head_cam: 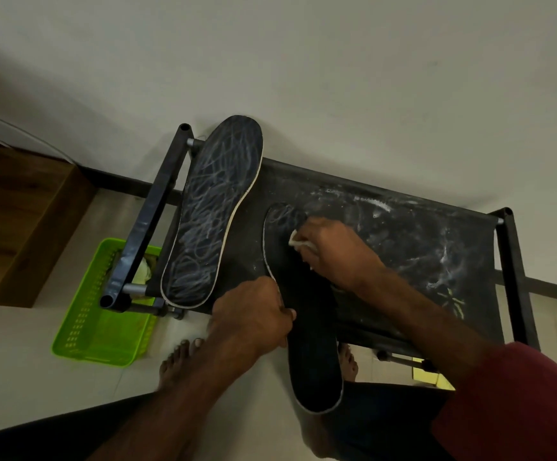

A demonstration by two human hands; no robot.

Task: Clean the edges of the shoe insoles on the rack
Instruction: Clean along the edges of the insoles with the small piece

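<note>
Two dark insoles lie on a black rack [413, 234] against the wall. The left insole [210, 211] is covered in pale chalk scribbles and has a light edge. The right insole [310, 344] is mostly plain dark, with scribbles only at its far end, and its near end hangs over the rack's front. My left hand [254, 317] grips the right insole's left edge at mid-length. My right hand [333, 251] presses a small white cloth [298, 242] on the insole's far part, near its right edge.
White chalk smears and a yellow-green mark cover the rack's right side. A green plastic basket [87, 327] with a crumpled cloth sits on the floor at the left. A wooden cabinet [21, 221] stands further left. My bare feet are on the floor under the rack's front.
</note>
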